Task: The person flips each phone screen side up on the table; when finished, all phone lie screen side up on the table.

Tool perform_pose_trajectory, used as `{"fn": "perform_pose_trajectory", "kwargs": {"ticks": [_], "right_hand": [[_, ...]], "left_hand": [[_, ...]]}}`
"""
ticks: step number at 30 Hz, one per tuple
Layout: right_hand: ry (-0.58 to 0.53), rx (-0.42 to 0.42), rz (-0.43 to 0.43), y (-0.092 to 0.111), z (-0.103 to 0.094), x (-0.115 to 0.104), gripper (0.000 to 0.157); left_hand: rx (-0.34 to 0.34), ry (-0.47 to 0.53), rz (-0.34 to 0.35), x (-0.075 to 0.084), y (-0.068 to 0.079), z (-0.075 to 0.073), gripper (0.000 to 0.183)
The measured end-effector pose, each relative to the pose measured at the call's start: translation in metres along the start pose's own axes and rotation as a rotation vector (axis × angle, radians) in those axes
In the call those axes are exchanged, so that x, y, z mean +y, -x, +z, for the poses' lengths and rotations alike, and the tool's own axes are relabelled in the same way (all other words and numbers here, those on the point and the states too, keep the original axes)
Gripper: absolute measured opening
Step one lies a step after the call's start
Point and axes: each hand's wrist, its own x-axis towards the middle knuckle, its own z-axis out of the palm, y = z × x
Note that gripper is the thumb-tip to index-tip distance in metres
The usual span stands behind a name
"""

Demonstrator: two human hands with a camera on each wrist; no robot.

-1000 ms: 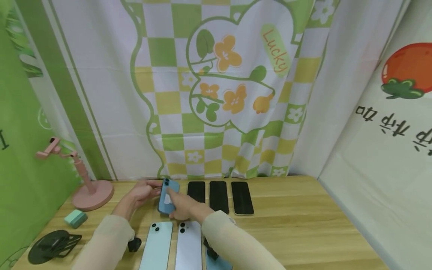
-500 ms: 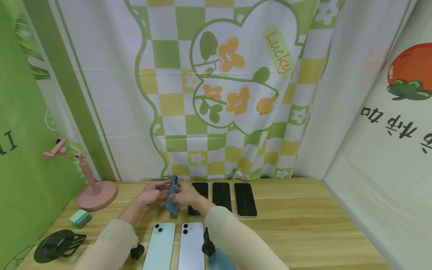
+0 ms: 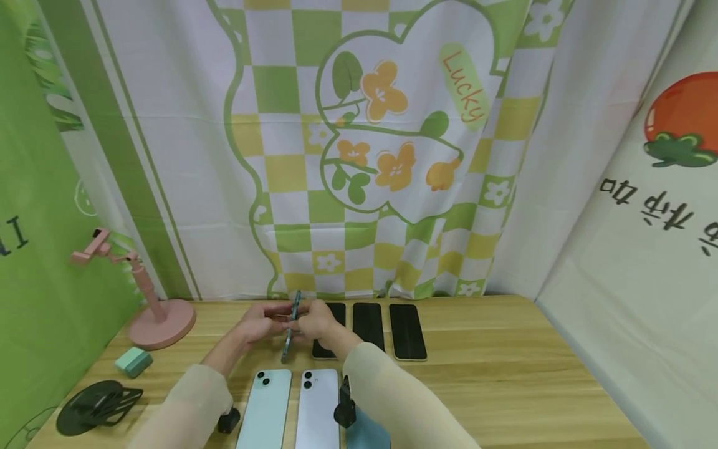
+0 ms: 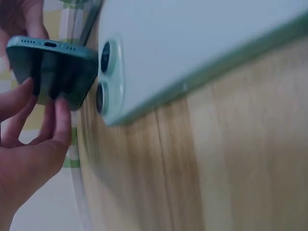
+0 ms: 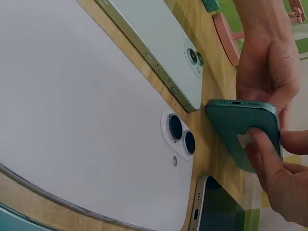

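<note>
A blue smartphone (image 3: 288,337) stands nearly on its long edge between my hands, above the table's back left part. My right hand (image 3: 318,321) pinches it, fingertips on its back, where a small white patch (image 5: 244,139) shows. On the screen side, my left hand (image 3: 258,323) touches the dark glass with thumb and fingertips (image 4: 61,108). In the left wrist view the phone's bottom edge with its charging port (image 4: 50,44) faces me. Nearer lie a pale mint phone (image 3: 265,405) and a white phone (image 3: 317,408), both back up. A blue phone (image 3: 366,431) is partly under my right sleeve.
Several black-screened phones line the back, including one (image 3: 368,324) in the middle and one (image 3: 407,332) at the right. At the left stand a pink phone stand (image 3: 159,324), a green block (image 3: 133,362) and a black stand (image 3: 95,408). A patterned curtain (image 3: 359,249) hangs behind.
The blue phone has turned from showing its back to standing edge-on, and it has shifted slightly right. My left hand has moved right onto its screen side; my right hand still grips it.
</note>
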Motion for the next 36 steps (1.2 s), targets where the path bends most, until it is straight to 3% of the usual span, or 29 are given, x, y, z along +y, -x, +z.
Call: {"fn": "perform_pose_trajectory", "kwargs": {"ticks": [4,10,16,23,29,36], "right_hand": [[-0.062,-0.003,0.009,-0.001,0.000,0.004,0.041],[0.000,0.051,0.038,0.002,0.000,0.010,0.042],[0.035,0.084,0.059,0.005,0.000,0.011,0.044],[0.049,0.072,0.103,0.010,0.003,0.004,0.066],[0.110,0.088,0.103,0.014,0.007,0.000,0.070],[0.130,0.076,0.148,0.016,0.012,0.000,0.105]], "left_hand": [[0.002,-0.126,0.018,0.002,0.001,-0.002,0.057],[-0.052,-0.270,-0.014,0.004,0.008,-0.003,0.064],[-0.085,-0.402,0.033,0.005,0.010,-0.004,0.070],[-0.098,-0.528,0.086,0.005,0.012,-0.005,0.071],[-0.068,-0.639,0.113,0.007,0.013,-0.001,0.069],[-0.029,-0.707,0.069,0.006,0.015,0.005,0.066]]}}
